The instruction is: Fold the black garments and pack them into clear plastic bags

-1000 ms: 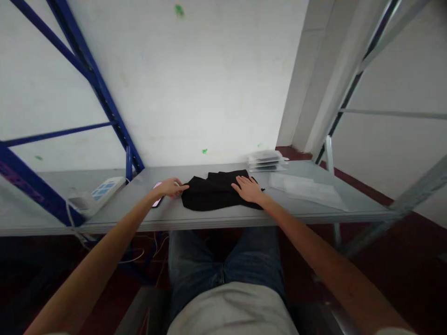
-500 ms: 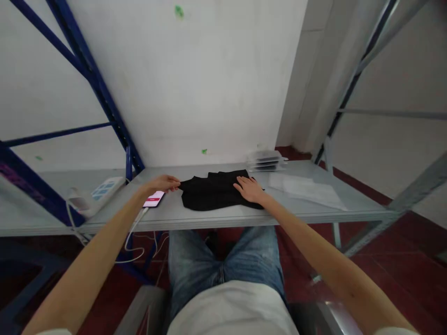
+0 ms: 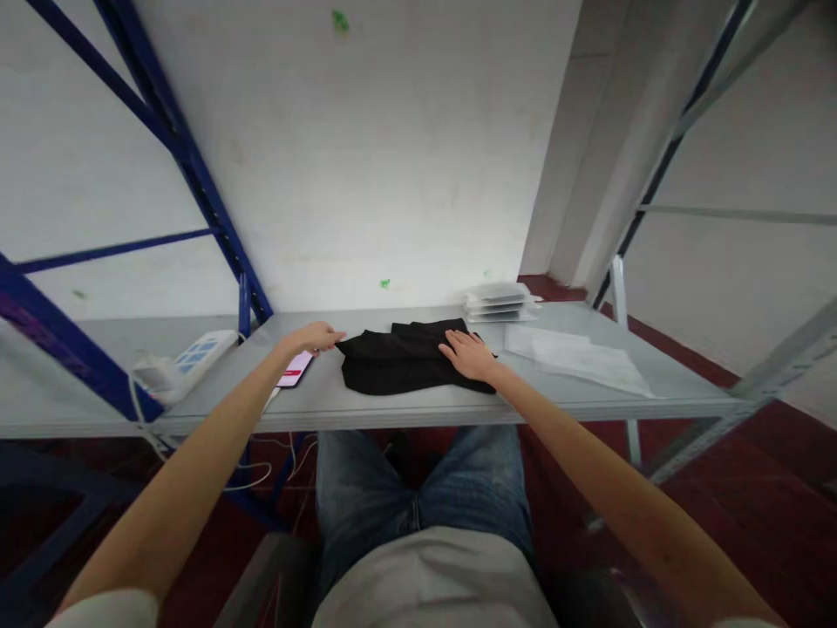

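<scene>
A piece of black cloth (image 3: 392, 366) lies spread on the grey tabletop, with uneven edges and a few creases; its exact kind I cannot make out. At its left end, my left hand (image 3: 315, 337) pinches a pointed corner, which is drawn out towards the left. My right hand (image 3: 472, 356) rests flat on the right part of the cloth, fingers stretched out. Partly beneath my left hand and forearm lies a phone (image 3: 294, 371) with a lit screen and a white cable.
A white power strip (image 3: 204, 356) sits at the left by a blue rack post (image 3: 228, 231). Behind the cloth, to the right, is a stack of clear packets (image 3: 500, 302). Thin white translucent sheets or bags (image 3: 588, 359) lie at the right of the grey table (image 3: 405, 410).
My left hand has shifted slightly and its fingers now point more to the right, still at the cloth's corner. My right hand and the cloth look nearly unchanged; the view has tilted a little.
</scene>
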`<state>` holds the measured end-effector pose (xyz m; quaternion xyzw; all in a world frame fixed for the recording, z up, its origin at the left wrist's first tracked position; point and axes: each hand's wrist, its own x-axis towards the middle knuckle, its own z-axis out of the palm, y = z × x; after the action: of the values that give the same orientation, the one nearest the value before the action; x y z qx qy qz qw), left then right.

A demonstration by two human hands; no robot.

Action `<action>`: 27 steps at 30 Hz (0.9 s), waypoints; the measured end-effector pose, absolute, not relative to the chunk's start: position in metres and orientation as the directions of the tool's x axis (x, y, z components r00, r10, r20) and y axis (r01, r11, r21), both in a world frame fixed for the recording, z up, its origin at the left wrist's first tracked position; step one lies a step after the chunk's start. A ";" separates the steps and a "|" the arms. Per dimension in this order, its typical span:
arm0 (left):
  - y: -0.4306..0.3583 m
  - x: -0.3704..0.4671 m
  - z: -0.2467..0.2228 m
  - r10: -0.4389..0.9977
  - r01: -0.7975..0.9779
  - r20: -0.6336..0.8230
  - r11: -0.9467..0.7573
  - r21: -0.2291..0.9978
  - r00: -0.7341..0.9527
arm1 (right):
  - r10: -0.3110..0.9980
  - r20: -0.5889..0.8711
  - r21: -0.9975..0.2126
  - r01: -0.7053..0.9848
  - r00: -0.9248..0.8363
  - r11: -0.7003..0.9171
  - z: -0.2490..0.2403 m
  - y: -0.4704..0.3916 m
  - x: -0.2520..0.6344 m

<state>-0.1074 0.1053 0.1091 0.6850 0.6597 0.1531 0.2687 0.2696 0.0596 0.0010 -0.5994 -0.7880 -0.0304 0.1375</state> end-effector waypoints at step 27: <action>0.100 -0.022 0.119 0.998 0.656 0.057 -0.052 0.753 0.013 | 0.901 0.307 -0.321 0.859 -0.305 0.400 0.009 0.045 0.115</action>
<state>-0.0216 0.1000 0.1190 0.6556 0.6306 0.3097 0.2767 0.1148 0.0453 0.0090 -0.5456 -0.8064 0.0481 0.2229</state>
